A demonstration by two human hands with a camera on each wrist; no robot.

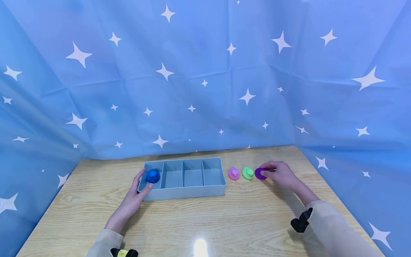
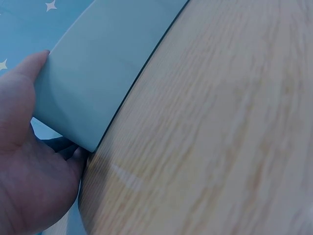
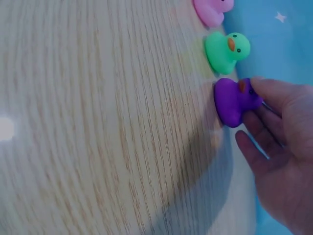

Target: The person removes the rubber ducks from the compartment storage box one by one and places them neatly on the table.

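A grey-blue box (image 1: 186, 193) with several compartments in a row stands on the table. My left hand (image 1: 132, 198) grips its left end, thumb over the front rim and fingers around the side; in the left wrist view the palm lies against the box's corner (image 2: 90, 93). In the leftmost compartment sits a blue rubber duck (image 1: 153, 176). To the right of the box, my right hand (image 1: 282, 175) pinches a purple rubber duck (image 3: 229, 103) by its head, thumb and fingers on either side. The duck's base appears to be on the table.
A pink duck (image 1: 234, 173) and a green duck (image 1: 248, 173) stand in a row between the box and the purple duck. The wooden table (image 1: 244, 221) meets a blue star-patterned curtain (image 1: 205, 92) at the back and sides.
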